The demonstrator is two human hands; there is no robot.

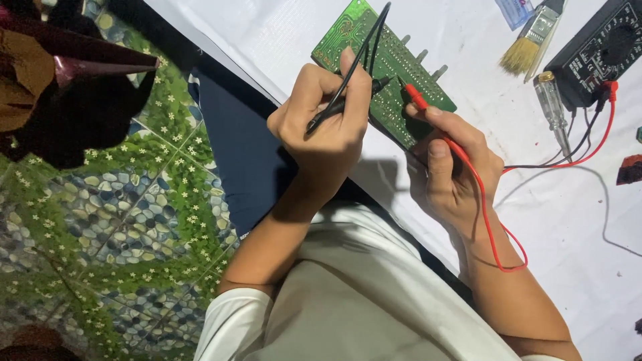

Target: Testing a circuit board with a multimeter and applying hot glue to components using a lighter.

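A: Why pinch both like pens?

B: For aim. The left hand [328,124] fingers clamp the thin black plastic test probe [344,100]; the right hand [455,170] pinches the red plastic probe [416,100]. Both tips meet the flat green circuit board [394,67] just beyond the fingertips.

A: And the black boxy meter [598,50]?

B: Well beyond the right fingers.

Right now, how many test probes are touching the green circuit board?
2. The black probe is held in the left hand, its tip on the green circuit board. The red probe is held in the right hand, its tip beside the black one.
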